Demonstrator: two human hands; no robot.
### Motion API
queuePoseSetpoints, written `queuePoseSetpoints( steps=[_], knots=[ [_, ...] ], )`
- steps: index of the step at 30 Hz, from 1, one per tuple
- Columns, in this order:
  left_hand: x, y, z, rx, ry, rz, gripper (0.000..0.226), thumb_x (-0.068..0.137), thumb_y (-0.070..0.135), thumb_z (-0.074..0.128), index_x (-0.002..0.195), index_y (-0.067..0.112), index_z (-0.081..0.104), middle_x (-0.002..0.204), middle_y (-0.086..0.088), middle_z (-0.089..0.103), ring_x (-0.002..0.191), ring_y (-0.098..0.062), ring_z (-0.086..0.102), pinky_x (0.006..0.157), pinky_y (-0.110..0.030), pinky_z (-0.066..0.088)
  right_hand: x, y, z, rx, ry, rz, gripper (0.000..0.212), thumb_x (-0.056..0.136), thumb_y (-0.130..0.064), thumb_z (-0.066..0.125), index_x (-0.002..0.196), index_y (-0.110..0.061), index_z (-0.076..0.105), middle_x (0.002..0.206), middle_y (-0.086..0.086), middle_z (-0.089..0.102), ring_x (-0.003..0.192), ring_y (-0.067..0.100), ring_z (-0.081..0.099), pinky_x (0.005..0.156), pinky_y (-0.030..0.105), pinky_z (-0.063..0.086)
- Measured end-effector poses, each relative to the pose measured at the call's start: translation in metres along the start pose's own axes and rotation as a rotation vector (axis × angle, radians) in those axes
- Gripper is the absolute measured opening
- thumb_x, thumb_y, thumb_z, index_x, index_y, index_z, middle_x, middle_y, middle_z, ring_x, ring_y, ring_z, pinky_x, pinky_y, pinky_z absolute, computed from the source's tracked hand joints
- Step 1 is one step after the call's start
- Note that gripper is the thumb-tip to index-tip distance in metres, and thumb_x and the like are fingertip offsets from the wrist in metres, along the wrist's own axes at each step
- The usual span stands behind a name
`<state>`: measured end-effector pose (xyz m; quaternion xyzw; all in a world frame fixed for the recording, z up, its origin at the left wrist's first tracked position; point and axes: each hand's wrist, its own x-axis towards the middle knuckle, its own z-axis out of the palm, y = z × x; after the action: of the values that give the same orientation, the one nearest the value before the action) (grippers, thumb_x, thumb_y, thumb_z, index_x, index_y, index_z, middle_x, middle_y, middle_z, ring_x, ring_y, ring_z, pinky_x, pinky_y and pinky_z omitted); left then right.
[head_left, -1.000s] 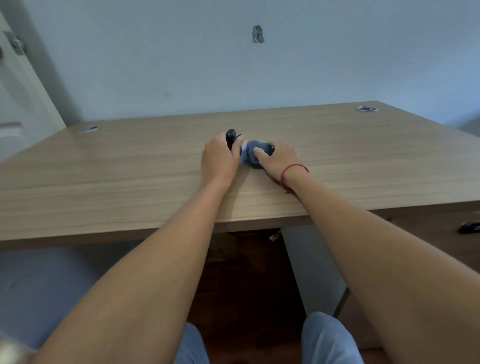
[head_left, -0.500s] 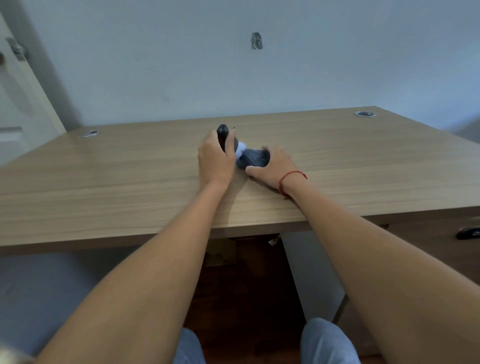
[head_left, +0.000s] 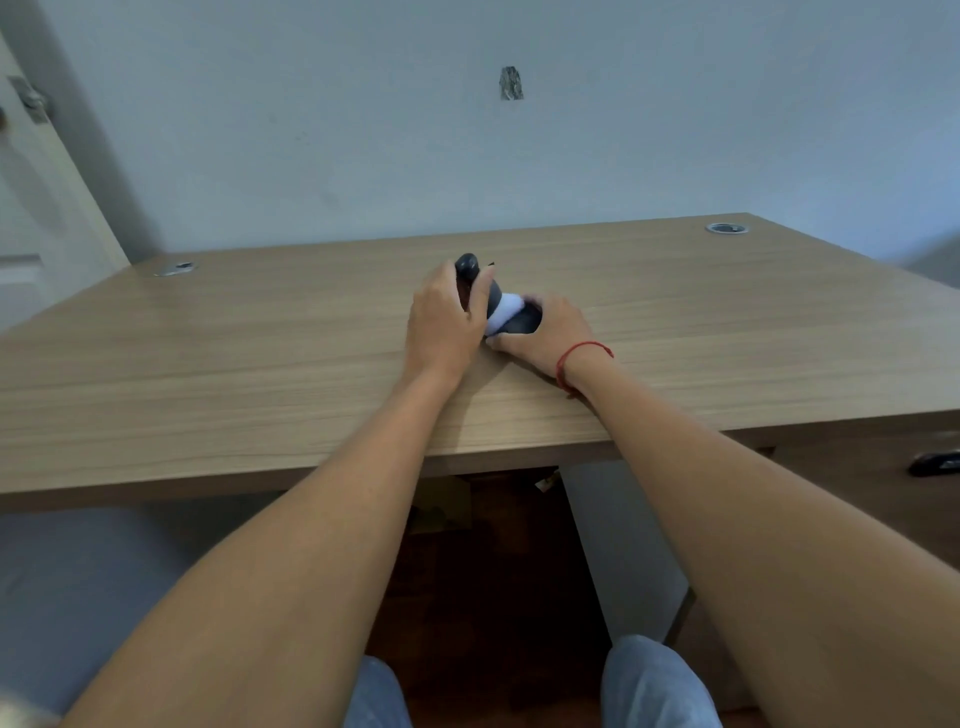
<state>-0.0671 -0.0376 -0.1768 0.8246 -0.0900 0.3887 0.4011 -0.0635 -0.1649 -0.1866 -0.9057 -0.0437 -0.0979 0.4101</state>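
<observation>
A small dark grey object with a pale bluish-white middle part (head_left: 503, 310) lies in the middle of the wooden desk (head_left: 260, 353), between both hands. My left hand (head_left: 444, 322) grips its upper dark end (head_left: 466, 264), which sticks up above the fingers. My right hand (head_left: 550, 332), with a red thread round the wrist, holds the lower dark end (head_left: 524, 319) against the desk. What the object is I cannot tell; much of it is hidden by the fingers.
Two round cable grommets sit in the desk's back corners, one on the left (head_left: 174, 268) and one on the right (head_left: 726, 228). A door (head_left: 31, 208) stands at the left. A dark drawer handle (head_left: 935, 462) shows at the lower right. The wall is close behind the desk.
The dark end in my left hand has tilted up and away from the other end, and more of the pale middle part shows. Both hands stay on the same spot of the desk.
</observation>
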Motion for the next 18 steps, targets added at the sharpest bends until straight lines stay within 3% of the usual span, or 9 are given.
queuePoseSetpoints(
  steps=[3, 7, 10, 14, 18],
  knots=[
    [0.002, -0.005, 0.0, 0.088, 0.08, -0.062, 0.031, 0.094, 0.028, 0.052, 0.093, -0.003, 0.055, 0.096, -0.022, 0.061, 0.09, -0.035, 0.055, 0.073, -0.033, 0.036, 0.0, 0.0, 0.0, -0.022, 0.009, -0.001, 0.052, 0.067, -0.042, 0.077, 0.113, -0.02, 0.065, 0.1, -0.003, 0.064, 0.095, 0.02, 0.062, 0.08, 0.032, 0.049],
    [0.003, -0.001, -0.003, -0.024, 0.083, -0.006, 0.029, 0.093, 0.025, 0.055, 0.085, -0.003, 0.054, 0.085, -0.018, 0.06, 0.074, -0.023, 0.048, 0.065, -0.021, 0.03, -0.003, -0.003, -0.002, -0.026, -0.003, -0.008, 0.056, 0.068, -0.042, 0.075, 0.118, -0.021, 0.062, 0.109, 0.0, 0.066, 0.102, 0.022, 0.062, 0.089, 0.039, 0.052],
    [0.002, -0.001, 0.0, 0.002, 0.036, -0.023, 0.028, 0.092, 0.025, 0.056, 0.087, -0.002, 0.055, 0.088, -0.02, 0.062, 0.078, -0.028, 0.053, 0.068, -0.028, 0.036, -0.005, -0.005, -0.004, 0.006, -0.009, -0.006, 0.06, 0.071, -0.038, 0.074, 0.127, -0.021, 0.06, 0.113, -0.001, 0.063, 0.108, 0.021, 0.06, 0.095, 0.039, 0.05],
    [0.007, -0.013, -0.004, 0.081, 0.13, -0.24, 0.031, 0.093, 0.027, 0.053, 0.094, -0.004, 0.055, 0.1, -0.023, 0.062, 0.095, -0.036, 0.056, 0.077, -0.039, 0.041, -0.006, -0.006, -0.006, 0.021, -0.009, 0.007, 0.055, 0.074, -0.034, 0.072, 0.126, -0.02, 0.061, 0.107, -0.005, 0.055, 0.103, 0.018, 0.056, 0.09, 0.032, 0.048],
    [0.006, -0.003, -0.005, -0.114, 0.172, -0.133, 0.029, 0.092, 0.028, 0.055, 0.08, 0.001, 0.053, 0.078, -0.017, 0.059, 0.073, -0.027, 0.05, 0.071, -0.035, 0.041, -0.003, -0.007, -0.004, 0.022, -0.02, 0.007, 0.054, 0.076, -0.029, 0.065, 0.129, -0.021, 0.06, 0.121, 0.002, 0.064, 0.113, 0.023, 0.06, 0.1, 0.039, 0.048]
  ],
)
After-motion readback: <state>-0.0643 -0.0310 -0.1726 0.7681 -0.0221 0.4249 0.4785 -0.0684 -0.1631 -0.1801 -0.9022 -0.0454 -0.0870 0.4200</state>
